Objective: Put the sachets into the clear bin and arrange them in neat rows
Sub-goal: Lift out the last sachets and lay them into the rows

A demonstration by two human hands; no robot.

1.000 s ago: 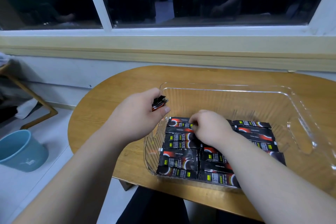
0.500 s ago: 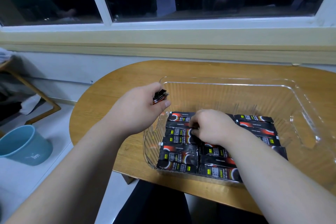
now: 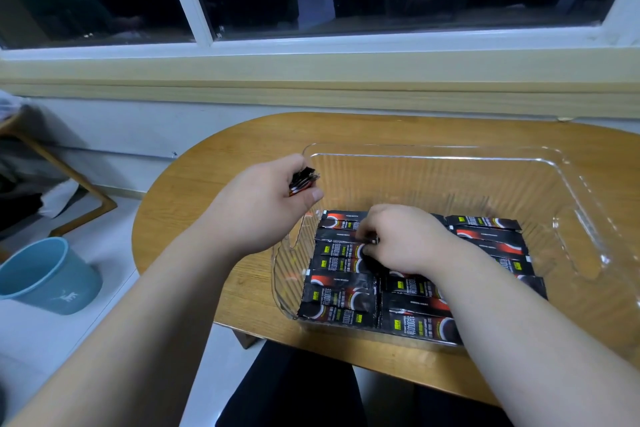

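A clear plastic bin stands on a wooden table. Several black-and-red sachets lie flat in rows across the near half of its floor. My left hand hovers at the bin's left rim and grips a small bunch of sachets, their ends sticking out past my thumb. My right hand is down inside the bin, fingers curled, pinching the end of a sachet in the left row. My right forearm hides part of the middle rows.
The far half of the bin floor holds no sachets. A blue bucket stands on the floor to the left, beside a wooden chair leg. A window ledge runs behind the table.
The view has tilted slightly. My right hand has shifted a little within the left row of sachets. My left hand keeps its bunch at the rim.
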